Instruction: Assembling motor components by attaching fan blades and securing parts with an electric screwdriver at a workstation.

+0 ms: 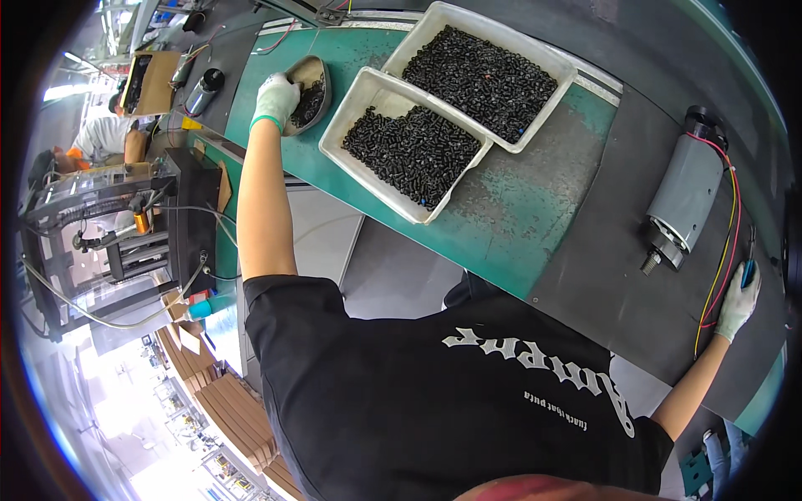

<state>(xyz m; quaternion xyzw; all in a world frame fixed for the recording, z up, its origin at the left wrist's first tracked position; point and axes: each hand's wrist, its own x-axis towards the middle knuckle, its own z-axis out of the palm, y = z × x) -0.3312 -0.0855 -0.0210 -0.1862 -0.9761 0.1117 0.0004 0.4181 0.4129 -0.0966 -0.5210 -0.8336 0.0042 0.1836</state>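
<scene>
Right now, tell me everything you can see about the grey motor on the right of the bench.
The grey motor is a smooth cylinder, metal by the look of it, lying on its side on the dark mat. A short shaft pokes out of its lower end; the upper end has a black cap. Red and yellow wires run from the cap down toward the gloved right hand. Neither hand touches the motor.

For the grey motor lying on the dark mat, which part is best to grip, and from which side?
Probably the motor is best gripped around its smooth grey round body at the middle, from above. It lies on its side; the shaft end is narrow, and the red and yellow wires run along the side near the right hand.
</scene>
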